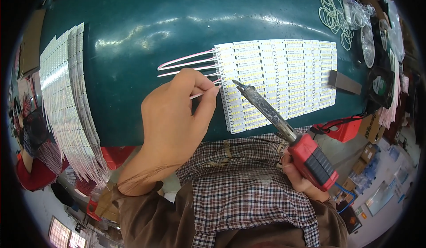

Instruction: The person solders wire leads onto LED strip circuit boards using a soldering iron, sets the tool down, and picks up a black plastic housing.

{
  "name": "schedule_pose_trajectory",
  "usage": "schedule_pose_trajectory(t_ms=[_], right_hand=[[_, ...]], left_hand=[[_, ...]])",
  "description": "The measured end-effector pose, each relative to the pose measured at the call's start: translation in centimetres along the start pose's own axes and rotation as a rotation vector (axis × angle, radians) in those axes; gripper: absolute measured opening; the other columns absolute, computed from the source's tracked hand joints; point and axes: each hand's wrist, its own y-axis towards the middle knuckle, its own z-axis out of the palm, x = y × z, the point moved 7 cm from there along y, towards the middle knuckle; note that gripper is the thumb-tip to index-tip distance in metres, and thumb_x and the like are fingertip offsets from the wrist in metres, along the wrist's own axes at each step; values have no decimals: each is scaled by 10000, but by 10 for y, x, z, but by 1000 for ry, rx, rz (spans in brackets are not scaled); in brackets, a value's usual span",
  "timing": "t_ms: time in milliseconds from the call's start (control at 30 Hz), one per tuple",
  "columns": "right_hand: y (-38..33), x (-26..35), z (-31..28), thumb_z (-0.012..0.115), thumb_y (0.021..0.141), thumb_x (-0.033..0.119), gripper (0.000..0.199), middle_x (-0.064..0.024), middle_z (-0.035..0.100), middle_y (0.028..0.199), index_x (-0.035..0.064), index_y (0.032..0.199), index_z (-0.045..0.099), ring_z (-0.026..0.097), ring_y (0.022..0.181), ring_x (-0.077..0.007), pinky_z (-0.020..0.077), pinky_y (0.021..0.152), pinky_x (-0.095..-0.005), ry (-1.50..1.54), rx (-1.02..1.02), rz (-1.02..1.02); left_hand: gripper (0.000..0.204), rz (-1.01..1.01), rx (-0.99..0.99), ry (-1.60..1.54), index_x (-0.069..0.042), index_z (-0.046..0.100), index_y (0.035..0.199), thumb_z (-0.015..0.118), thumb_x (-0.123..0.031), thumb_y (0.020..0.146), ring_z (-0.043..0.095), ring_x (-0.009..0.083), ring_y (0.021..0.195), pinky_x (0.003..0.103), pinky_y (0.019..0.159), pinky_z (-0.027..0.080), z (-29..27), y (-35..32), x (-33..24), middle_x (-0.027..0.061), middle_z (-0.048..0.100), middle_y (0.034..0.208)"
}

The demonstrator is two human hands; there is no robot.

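On the green table lies a panel of white LED strips (284,77), joined side by side with rows of yellow LEDs. Thin red and white wires (184,64) stick out from its left edge and loop to the left. My left hand (175,108) is at that edge, thumb and finger pinched on a wire (196,95). My right hand (298,177) grips the red and black handle of a soldering iron (268,113). The iron's dark tip is over the panel near its left edge; whether it touches cannot be made out.
A stack of similar LED strips (66,93) hangs over the table's left side, wires dangling. Coiled pale wire (333,13) lies at the far right. A dark flat block (345,82) rests on the panel's right end, beside a black tape measure (380,86). Another person's red sleeve (31,175) shows at left.
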Motion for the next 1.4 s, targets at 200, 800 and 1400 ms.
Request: schedule_pose_trajectory(t_ms=[200,800,1400], right_hand=[[17,12,-1,754,712,95,254,-165,675,850,-23,927,687,694,691,-315,579,624,-354,-63,7,-40],[19,11,-1,752,708,94,260,-162,671,834,-28,928,685,698,693,-298,581,635,-340,-72,25,-53],[20,6,4,752,707,74,218,-148,651,784,-28,883,675,686,662,-293,573,606,-329,49,79,41]], left_hand=[[65,49,-36,36,-8,680,880,730,-46,862,409,35,554,208,505,322,3,0,0,-5,652,747],[72,93,-57,123,-22,677,871,735,-61,855,454,57,553,227,506,355,4,1,-2,10,652,738],[56,73,8,116,-21,682,875,721,-61,866,496,85,567,235,519,391,5,5,0,24,640,741]])
